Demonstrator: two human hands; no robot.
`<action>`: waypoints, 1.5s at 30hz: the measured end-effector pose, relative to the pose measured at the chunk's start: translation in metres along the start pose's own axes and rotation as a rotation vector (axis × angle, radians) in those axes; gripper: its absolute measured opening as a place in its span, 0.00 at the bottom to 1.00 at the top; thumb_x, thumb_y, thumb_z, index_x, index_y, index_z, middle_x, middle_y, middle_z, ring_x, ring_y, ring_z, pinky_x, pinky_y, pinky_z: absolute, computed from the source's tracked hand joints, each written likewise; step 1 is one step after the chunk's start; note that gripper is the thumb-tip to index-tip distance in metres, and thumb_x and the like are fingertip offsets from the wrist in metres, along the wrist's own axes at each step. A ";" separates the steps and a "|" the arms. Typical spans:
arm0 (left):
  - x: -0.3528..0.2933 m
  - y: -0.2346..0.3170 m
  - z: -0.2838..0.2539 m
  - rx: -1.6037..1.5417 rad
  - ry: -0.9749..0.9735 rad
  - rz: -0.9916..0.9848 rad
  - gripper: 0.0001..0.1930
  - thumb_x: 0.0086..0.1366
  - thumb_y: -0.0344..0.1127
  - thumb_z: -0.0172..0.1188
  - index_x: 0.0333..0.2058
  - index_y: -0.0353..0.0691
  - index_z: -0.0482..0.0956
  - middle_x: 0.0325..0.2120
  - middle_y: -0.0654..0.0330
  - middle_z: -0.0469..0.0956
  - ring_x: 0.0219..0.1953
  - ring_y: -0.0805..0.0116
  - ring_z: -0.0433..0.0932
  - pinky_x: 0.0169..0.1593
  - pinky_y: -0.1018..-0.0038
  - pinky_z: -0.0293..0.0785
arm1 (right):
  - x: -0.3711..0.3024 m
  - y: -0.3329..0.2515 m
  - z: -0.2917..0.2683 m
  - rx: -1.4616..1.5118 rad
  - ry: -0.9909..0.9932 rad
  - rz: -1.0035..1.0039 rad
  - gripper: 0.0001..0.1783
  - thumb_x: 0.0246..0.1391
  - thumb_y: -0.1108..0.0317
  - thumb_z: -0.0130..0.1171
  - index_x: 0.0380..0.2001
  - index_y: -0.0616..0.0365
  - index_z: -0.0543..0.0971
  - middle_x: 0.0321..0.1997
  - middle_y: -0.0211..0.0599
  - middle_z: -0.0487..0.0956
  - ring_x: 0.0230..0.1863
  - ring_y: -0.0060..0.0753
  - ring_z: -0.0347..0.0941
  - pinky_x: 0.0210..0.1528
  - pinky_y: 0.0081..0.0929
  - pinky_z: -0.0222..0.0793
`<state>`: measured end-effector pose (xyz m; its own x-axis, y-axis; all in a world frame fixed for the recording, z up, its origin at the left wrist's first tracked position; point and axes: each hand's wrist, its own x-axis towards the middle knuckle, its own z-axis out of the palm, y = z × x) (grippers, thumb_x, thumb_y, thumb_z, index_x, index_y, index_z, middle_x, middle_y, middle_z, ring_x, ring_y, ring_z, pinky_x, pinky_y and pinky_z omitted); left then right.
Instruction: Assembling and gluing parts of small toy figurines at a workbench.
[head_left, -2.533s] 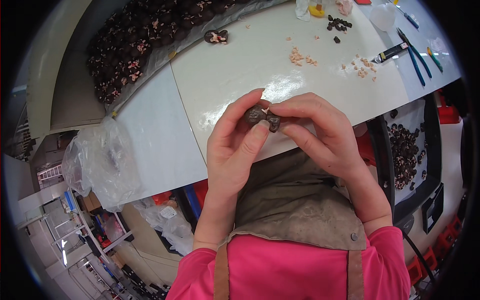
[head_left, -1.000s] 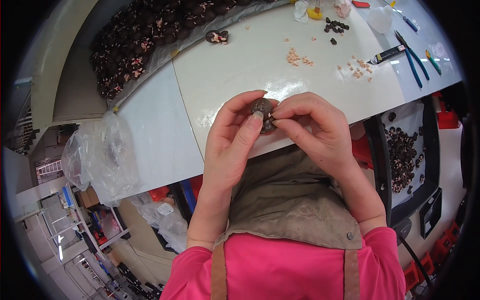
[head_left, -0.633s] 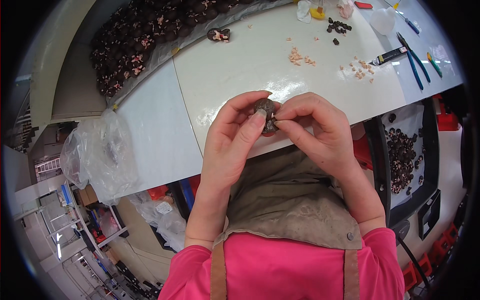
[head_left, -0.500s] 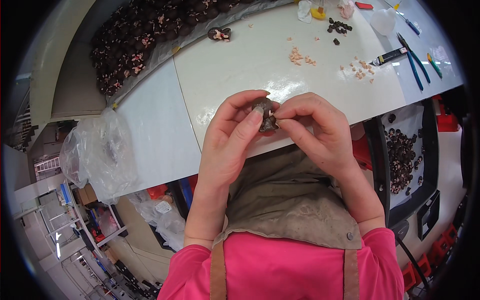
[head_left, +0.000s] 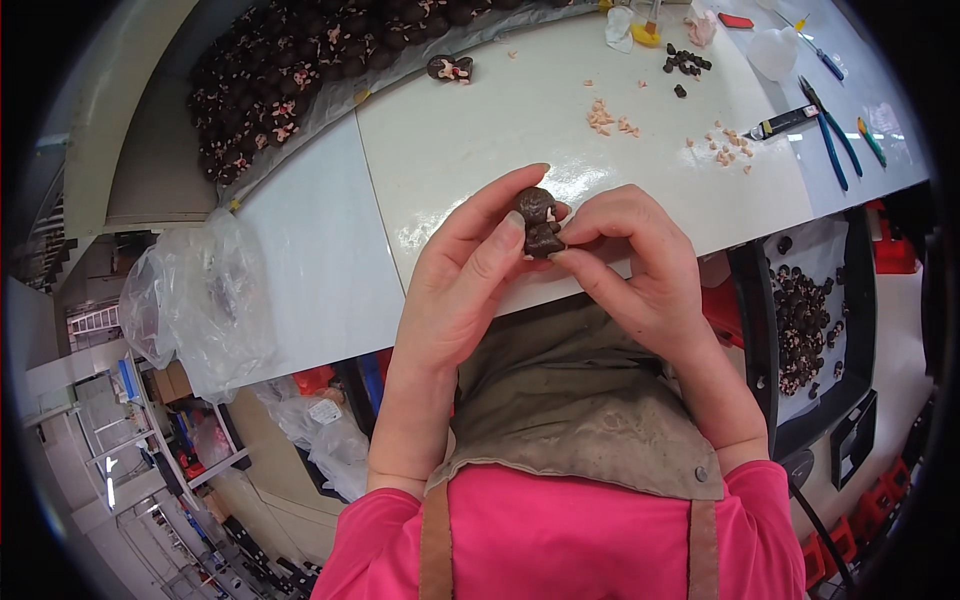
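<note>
My left hand [head_left: 462, 275] is closed around a small dark brown figurine [head_left: 540, 208], its thumb along one side and its fingers behind. The figurine has a round head, a narrower lower part and a small pinkish patch on its right side. My right hand [head_left: 640, 262] pinches at the figurine's lower right edge with thumb and index finger. Any small piece between those fingertips is too hidden to tell. Both hands are held above the table's near edge. A similar dark figurine [head_left: 450, 69] with pink parts lies on the white table [head_left: 450, 130] farther off.
Many dark figurines [head_left: 290, 85] fill a lined area at the far left. Small peach pieces [head_left: 602, 117], dark bits [head_left: 688, 62], a cutter knife [head_left: 785, 122] and blue-handled pliers [head_left: 832, 140] lie to the right. A clear plastic bag [head_left: 205, 300] hangs left; a black tray [head_left: 762, 335] stands right.
The figurine has been turned more upright in my left hand, showing more of its rounded head. My right fingertips have shifted slightly lower along its side. The view has moved a little.
</note>
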<state>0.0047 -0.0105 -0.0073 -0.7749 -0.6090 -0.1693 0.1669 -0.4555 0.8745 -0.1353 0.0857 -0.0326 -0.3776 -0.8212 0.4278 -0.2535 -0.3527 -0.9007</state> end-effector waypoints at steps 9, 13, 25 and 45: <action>0.001 0.003 -0.002 0.113 -0.026 -0.032 0.24 0.67 0.35 0.51 0.59 0.32 0.61 0.48 0.50 0.72 0.51 0.65 0.73 0.53 0.72 0.71 | 0.001 -0.001 -0.001 -0.011 0.022 0.002 0.10 0.46 0.81 0.61 0.33 0.60 0.76 0.34 0.36 0.74 0.34 0.28 0.75 0.33 0.21 0.76; -0.004 0.003 0.001 0.121 -0.012 -0.038 0.24 0.67 0.35 0.51 0.59 0.34 0.61 0.49 0.50 0.72 0.51 0.65 0.72 0.53 0.72 0.71 | -0.003 -0.004 -0.002 -0.040 0.023 -0.026 0.10 0.46 0.81 0.61 0.34 0.60 0.76 0.34 0.35 0.74 0.34 0.28 0.75 0.32 0.21 0.75; -0.052 -0.036 0.026 -0.192 -0.153 -0.382 0.24 0.67 0.35 0.51 0.60 0.38 0.60 0.52 0.55 0.69 0.53 0.69 0.70 0.54 0.72 0.69 | -0.072 -0.022 -0.038 -0.115 -0.136 -0.003 0.14 0.41 0.76 0.67 0.32 0.57 0.74 0.32 0.34 0.73 0.31 0.31 0.69 0.36 0.24 0.66; -0.053 -0.069 0.019 -0.182 -0.146 -0.499 0.28 0.62 0.33 0.54 0.60 0.35 0.60 0.53 0.54 0.69 0.54 0.68 0.70 0.55 0.72 0.69 | -0.110 -0.014 -0.038 -0.031 -0.051 0.325 0.10 0.44 0.79 0.63 0.31 0.61 0.74 0.34 0.36 0.74 0.37 0.31 0.71 0.40 0.24 0.66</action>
<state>0.0232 0.0657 -0.0495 -0.8612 -0.2002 -0.4672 -0.1497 -0.7785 0.6095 -0.1242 0.1981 -0.0643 -0.3987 -0.9100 0.1136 -0.1544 -0.0555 -0.9865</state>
